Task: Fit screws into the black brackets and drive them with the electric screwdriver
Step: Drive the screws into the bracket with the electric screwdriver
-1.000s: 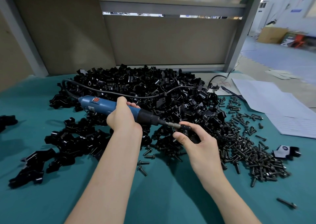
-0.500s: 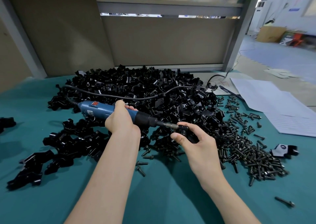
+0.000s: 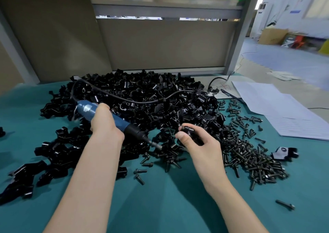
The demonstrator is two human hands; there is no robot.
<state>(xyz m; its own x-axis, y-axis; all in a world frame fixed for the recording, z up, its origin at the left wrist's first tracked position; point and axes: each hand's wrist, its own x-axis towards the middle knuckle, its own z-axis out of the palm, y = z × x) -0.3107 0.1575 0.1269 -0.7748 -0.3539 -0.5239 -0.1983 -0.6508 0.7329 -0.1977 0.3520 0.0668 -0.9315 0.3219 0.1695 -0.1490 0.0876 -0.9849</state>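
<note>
Head view: teal tabletop (image 3: 160, 206), beige partition (image 3: 160, 44) behind.

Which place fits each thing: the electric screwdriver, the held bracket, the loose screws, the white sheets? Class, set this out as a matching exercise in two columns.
1 electric screwdriver
2 held bracket
3 loose screws
4 white sheets

A heaped on the teal mat
B in the right hand
C flat at the far right edge
D in the left hand

Pairs: 1-D, 2-B, 3-A, 4-C.
</note>
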